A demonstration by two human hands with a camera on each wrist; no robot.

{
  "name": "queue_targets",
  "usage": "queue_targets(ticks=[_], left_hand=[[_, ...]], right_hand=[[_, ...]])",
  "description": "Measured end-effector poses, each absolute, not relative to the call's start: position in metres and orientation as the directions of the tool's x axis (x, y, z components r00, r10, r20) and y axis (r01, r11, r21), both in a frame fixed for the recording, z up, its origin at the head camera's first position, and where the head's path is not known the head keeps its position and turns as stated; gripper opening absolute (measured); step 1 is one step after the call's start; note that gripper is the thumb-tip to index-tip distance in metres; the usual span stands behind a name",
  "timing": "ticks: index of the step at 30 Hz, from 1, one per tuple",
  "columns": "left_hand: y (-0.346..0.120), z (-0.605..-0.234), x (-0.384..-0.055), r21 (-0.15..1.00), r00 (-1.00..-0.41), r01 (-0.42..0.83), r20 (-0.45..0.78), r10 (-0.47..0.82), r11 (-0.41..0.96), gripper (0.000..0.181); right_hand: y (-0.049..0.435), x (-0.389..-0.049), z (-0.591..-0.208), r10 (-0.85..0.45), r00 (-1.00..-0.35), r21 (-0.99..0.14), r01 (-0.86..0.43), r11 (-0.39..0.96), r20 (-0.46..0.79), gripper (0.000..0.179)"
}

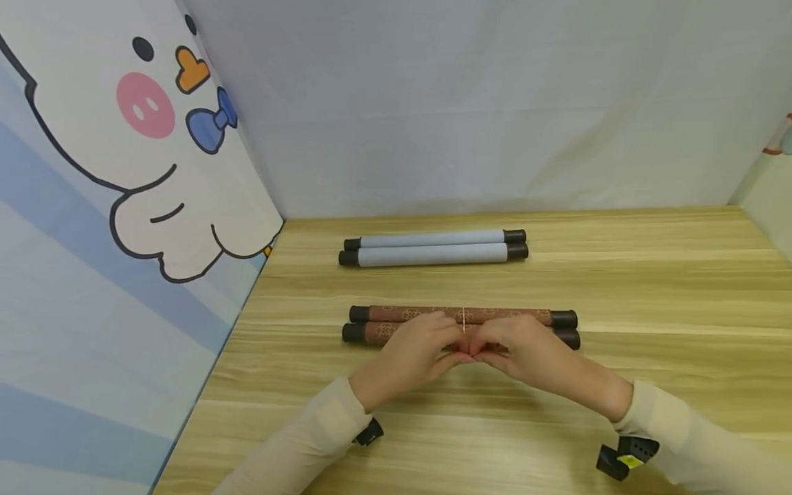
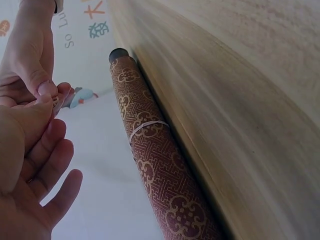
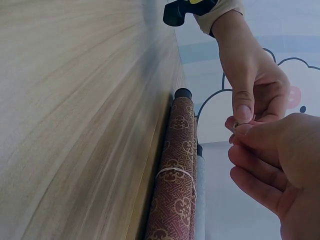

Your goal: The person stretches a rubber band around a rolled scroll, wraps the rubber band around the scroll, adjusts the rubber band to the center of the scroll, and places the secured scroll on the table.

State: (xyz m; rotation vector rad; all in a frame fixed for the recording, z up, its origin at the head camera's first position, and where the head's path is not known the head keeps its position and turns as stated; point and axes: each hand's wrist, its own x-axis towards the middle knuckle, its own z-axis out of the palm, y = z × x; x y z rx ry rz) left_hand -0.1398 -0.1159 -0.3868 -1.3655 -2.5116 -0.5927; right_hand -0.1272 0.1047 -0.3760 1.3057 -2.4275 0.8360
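Observation:
Two brown scrolls with gold patterning and black end knobs lie side by side: the rear scroll (image 1: 402, 313) and the front scroll (image 1: 379, 333). A thin white string (image 1: 463, 316) passes across the rear one and runs down to the fingers; the left wrist view shows the string (image 2: 150, 123) looped on the brown cloth. My left hand (image 1: 427, 342) and right hand (image 1: 529, 346) meet just in front of the scrolls, thumbs and index fingers pinching together. Between the fingertips a small pale bit (image 2: 55, 101), seemingly the string, shows; the fingers hide the rest.
Behind the brown pair lie two light-blue scrolls (image 1: 433, 254) with black ends, parallel to it on the wooden table (image 1: 668, 289). A white cloth backdrop (image 1: 482, 124) rises at the table's far edge. A cartoon-printed cloth (image 1: 204, 344) stands along the left side.

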Motion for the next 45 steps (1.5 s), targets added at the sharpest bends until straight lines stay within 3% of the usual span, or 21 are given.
queue_targets(ticks=[8,12,19,25,32,38,45], left_hand=[[-0.118,-0.387,-0.141,0.227,-0.530,0.848,0.385,0.756,0.479,0.013],[-0.121,-0.387,-0.142,0.203,-0.527,0.849,0.395,0.753,0.487,0.013],[-0.132,-0.385,-0.145,0.157,-0.541,0.836,0.390,0.745,0.525,0.010],[-0.138,-0.385,-0.146,0.098,-0.484,0.867,0.393,0.782,0.488,0.009],[-0.130,-0.387,-0.141,0.123,-0.440,0.897,0.343,0.830,0.425,0.006],[-0.125,-0.388,-0.139,0.001,-0.412,0.898,0.355,0.839,0.440,0.011],[-0.125,-0.388,-0.139,-0.149,-0.372,0.873,0.410,0.833,0.464,0.010]], right_hand=[[0.105,-0.126,-0.375,-0.680,-0.577,-0.365,-0.816,0.449,0.453,0.024],[0.107,-0.126,-0.373,-0.674,-0.627,-0.364,-0.778,0.512,0.390,0.020],[0.118,-0.123,-0.374,-0.619,-0.701,-0.252,-0.709,0.659,0.353,0.017],[0.123,-0.124,-0.376,-0.617,-0.677,-0.186,-0.720,0.668,0.401,0.021],[0.111,-0.121,-0.376,-0.623,-0.655,-0.293,-0.752,0.590,0.428,0.023],[0.099,-0.112,-0.371,-0.667,-0.673,-0.342,-0.739,0.581,0.321,0.021],[0.092,-0.105,-0.363,-0.727,-0.662,-0.247,-0.747,0.618,0.181,0.017]])
